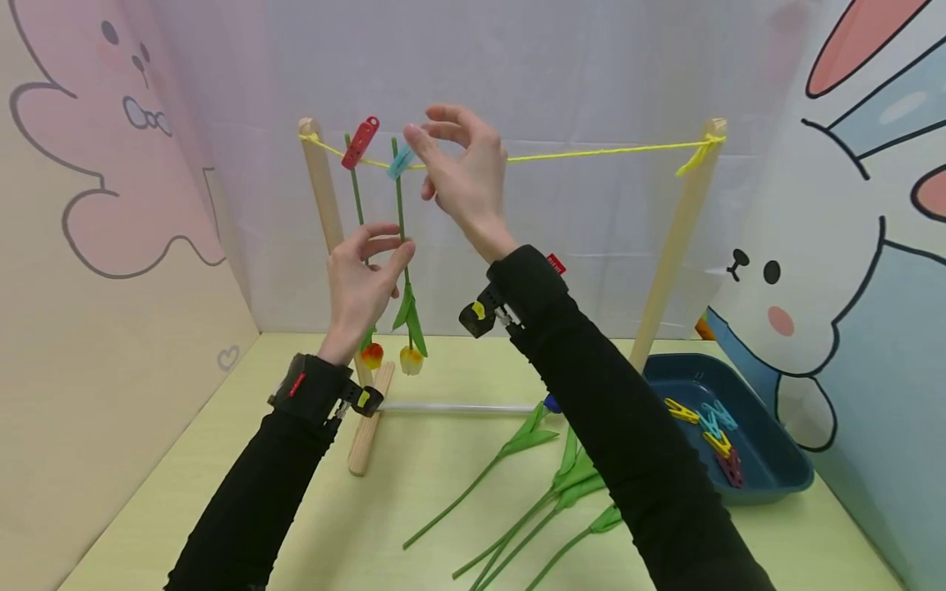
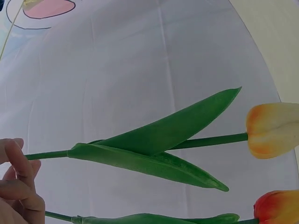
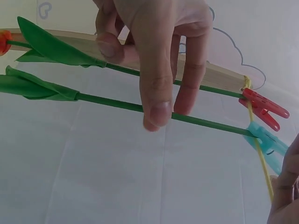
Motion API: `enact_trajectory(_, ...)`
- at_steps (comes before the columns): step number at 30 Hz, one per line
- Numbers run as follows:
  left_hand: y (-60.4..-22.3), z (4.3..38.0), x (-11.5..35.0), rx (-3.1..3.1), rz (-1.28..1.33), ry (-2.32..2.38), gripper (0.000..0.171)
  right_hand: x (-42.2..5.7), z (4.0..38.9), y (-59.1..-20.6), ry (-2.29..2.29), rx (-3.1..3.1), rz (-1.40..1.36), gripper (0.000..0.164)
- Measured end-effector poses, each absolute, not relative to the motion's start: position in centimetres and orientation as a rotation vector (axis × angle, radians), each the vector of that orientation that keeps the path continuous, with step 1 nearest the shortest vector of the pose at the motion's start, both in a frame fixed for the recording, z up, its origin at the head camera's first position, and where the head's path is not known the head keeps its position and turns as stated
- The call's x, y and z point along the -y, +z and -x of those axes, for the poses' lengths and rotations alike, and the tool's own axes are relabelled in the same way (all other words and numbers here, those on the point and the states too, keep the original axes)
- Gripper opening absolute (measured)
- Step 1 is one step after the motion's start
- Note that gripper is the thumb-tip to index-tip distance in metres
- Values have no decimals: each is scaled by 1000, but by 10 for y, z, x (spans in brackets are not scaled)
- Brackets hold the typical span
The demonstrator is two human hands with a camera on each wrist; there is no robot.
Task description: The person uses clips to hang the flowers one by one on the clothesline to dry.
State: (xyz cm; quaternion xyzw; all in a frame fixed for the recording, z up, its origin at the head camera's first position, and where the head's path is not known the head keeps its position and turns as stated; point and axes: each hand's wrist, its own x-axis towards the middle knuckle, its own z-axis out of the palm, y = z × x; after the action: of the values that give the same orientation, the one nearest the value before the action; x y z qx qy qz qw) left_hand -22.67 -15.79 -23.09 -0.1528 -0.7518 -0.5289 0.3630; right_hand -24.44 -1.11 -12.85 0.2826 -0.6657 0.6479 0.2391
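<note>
Two artificial tulips hang head-down from a yellow string (image 1: 591, 153). A red clothespin (image 1: 360, 143) clips the stem of the orange-red tulip (image 1: 372, 355). A light blue clothespin (image 1: 401, 162) sits on the string at the stem of the pale yellow tulip (image 1: 411, 360). My left hand (image 1: 368, 275) pinches this stem between thumb and fingers, above its leaves. My right hand (image 1: 469, 164) is beside the blue clothespin, thumb and fingers apart, the thumb tip close to its handles. In the right wrist view, fingertips (image 3: 286, 179) of the right hand show at the edge.
Wooden posts (image 1: 676, 254) hold the string at both ends, with a pale bar (image 1: 458, 408) low between them. Several green-stemmed flowers (image 1: 510, 501) lie on the table, partly behind my right sleeve. A dark blue basin (image 1: 783, 468) at right contains several clothespins (image 1: 713, 419).
</note>
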Motion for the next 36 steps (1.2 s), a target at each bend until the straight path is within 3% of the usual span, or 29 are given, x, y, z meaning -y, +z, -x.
enact_trajectory(14, -262, 212, 138, 1720, 427, -1043, 40, -27, 232, -164, 1585, 1640, -884, 31)
enact_trajectory(31, -346, 175, 116, 2383, 645, -1259, 16, -108, 221, -257, 1579, 2026, -814, 24)
enact_trajectory(32, -351, 174, 116, 2431, 654, -1266, 16, -115, 222, -262, 1573, 2062, -827, 25)
enact_trajectory(33, -356, 174, 116, 2471, 669, -1272, 15, -129, 245, -287, 1590, 2076, -880, 29)
enact_trajectory(36, -369, 172, 117, 2569, 721, -1292, 15, -151, 245, -300, 1556, 2173, -907, 31)
